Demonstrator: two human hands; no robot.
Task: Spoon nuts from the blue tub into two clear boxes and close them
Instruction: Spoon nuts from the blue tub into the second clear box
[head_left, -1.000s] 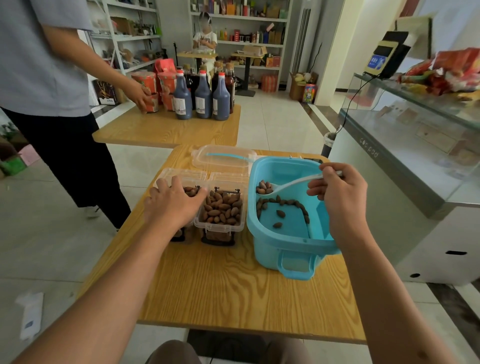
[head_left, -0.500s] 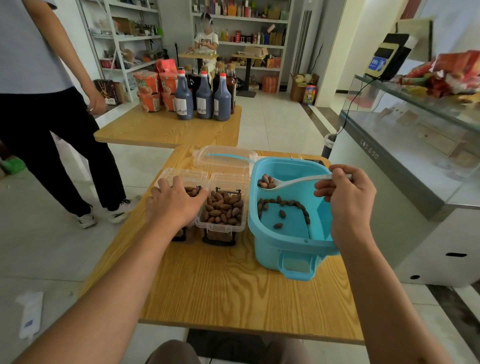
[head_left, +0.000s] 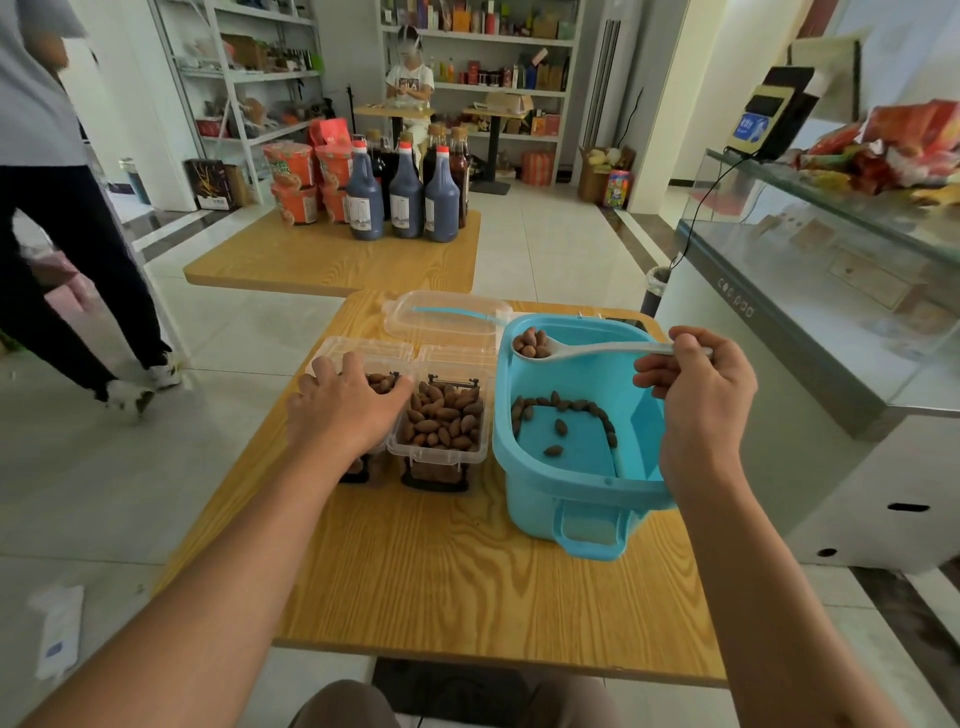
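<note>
Blue tub (head_left: 582, 499) sits at my 1 o'clock on the wooden table (head_left: 467, 587), a few nuts (head_left: 561, 410) scattered on its floor. My right hand (head_left: 701, 400) grips the white spoon (head_left: 582, 349), its bowl loaded with nuts above the tub's far corner. At 11 o'clock my left hand (head_left: 345, 410) rests flat, fingers relaxed, over the left clear box (head_left: 363, 364). Just beside it, the right clear box (head_left: 441, 441) stands open and full.

No writing can be read: the bottle labels (head_left: 362, 212), the blue sign (head_left: 753, 127) and the cup prints (head_left: 289, 169) are too blurred.
</note>
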